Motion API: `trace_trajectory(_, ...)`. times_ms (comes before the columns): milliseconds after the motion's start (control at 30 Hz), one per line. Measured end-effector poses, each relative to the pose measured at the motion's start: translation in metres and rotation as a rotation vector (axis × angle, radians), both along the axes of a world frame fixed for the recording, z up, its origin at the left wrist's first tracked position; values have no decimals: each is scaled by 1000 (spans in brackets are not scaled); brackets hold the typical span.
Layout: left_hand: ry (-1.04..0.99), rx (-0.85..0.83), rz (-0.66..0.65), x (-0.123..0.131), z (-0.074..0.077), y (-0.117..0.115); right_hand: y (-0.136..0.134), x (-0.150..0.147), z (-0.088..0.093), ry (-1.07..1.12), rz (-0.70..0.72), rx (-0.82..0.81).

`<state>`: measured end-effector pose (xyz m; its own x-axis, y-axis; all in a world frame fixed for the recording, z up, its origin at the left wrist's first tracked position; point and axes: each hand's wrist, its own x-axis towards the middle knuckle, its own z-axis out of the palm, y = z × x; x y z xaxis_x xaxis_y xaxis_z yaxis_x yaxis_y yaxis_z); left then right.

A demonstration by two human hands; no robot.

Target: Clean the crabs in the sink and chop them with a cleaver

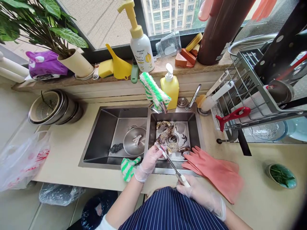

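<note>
My left hand (151, 159), in a clear disposable glove, pinches a small pale, pinkish strip of food (161, 149) over the front of the right sink basin. My right hand (198, 190), gloved too, grips what look like white-handled scissors (177, 172), their metal blades reaching up to the strip. Whether the blades are parted cannot be made out. Below lie brown and whitish food scraps (165, 137) around the drain. In the left basin a metal pan (130, 145) holds several pale pieces (137, 140), beside a dark scouring pad (116, 148).
Coral rubber gloves (216, 169) lie right of the sink, and a green-striped cloth (128, 168) hangs on its front edge. Another cloth (153, 88) drapes the faucet (163, 107). A dish rack (240, 95) and a small bowl of greens (283, 175) stand right; stacked pots (64, 111) left.
</note>
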<state>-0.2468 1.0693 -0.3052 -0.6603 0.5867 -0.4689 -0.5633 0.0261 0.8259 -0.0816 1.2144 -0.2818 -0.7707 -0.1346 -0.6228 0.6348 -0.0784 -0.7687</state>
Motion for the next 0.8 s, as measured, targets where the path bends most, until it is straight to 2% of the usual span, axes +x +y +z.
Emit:
trace_trajectory(100, 64, 4, -64, 2, 7, 1, 2, -4, 5, 7, -8, -52)
trace_trajectory(267, 88, 27, -71, 3, 14, 4, 0, -16, 21, -9, -7, 22)
trace_trajectory(333, 77, 26, -74, 2, 15, 3, -4, -16, 18, 10, -17, 45)
trace_trajectory(467, 46, -10, -74, -1, 12, 1, -12, -10, -2, 36, -56, 102)
trace_trajectory(567, 68, -29, -30, -3, 9, -2, -13, -7, -9, 31, -42, 93)
trace_trajectory(667, 143, -16, -2, -5, 10, -5, -11, -8, -3, 7, -9, 15)
trace_trajectory(800, 161, 7, -45, -5, 20, -4, -5, -13, 12, -2, 13, -34)
